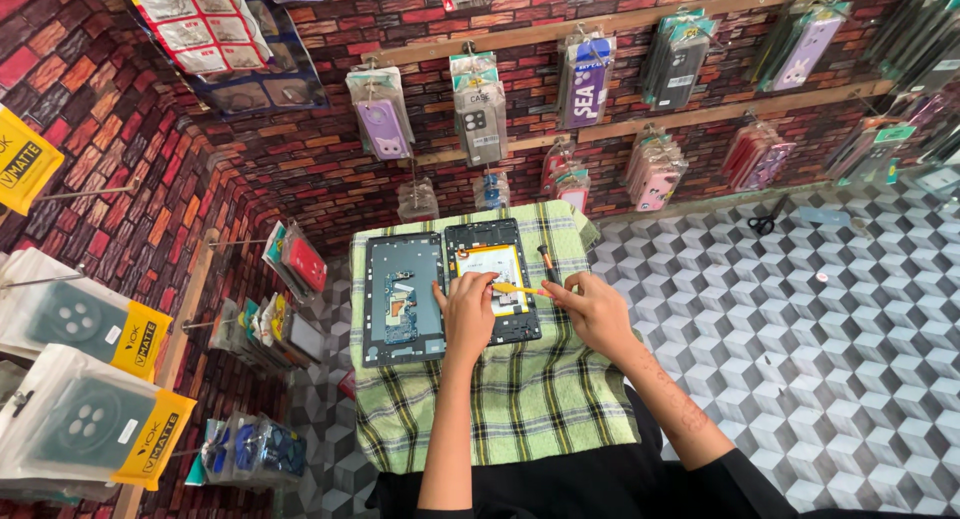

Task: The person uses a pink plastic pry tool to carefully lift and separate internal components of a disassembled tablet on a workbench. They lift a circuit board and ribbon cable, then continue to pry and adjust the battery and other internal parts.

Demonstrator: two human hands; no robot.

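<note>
While the left hand [468, 314] is pressed flat, fingers released, on the opened tablet body [493, 279], a thin yellow pry tool [518, 289] is pinched by the right hand [592, 309] over its battery. Beside it the removed back panel [404, 297] is laid on a green checked cloth [500, 399].

Person, head view: two bare forearms, no watch, rings or bracelets visible. Left hand [468, 314], right hand [597, 314]. Faint dark patterned markings along right forearm. Black sleeve edge at right elbow; black garment across lower frame.
</note>
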